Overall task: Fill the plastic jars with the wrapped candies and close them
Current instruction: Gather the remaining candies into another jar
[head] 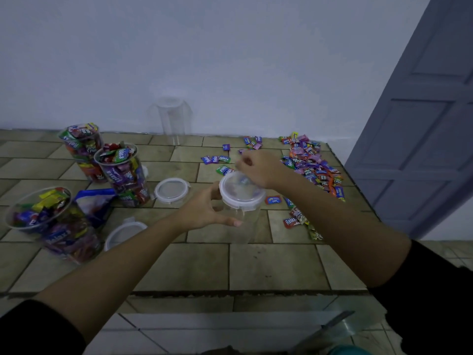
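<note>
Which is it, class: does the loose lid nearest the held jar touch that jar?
Apart. The head view shows bare counter tile between the loose lid and the jar.

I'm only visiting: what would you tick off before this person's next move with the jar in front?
1. Left hand grips the clear plastic jar: ok.
2. Jar's round white-rimmed lid off for filling: not ok, still on.
3. Fingers of right hand gripping that lid: cannot tell.
4. Pile of wrapped candies near the right hand: ok.
5. Three filled clear jars at left closed: not ok, all open.
</note>
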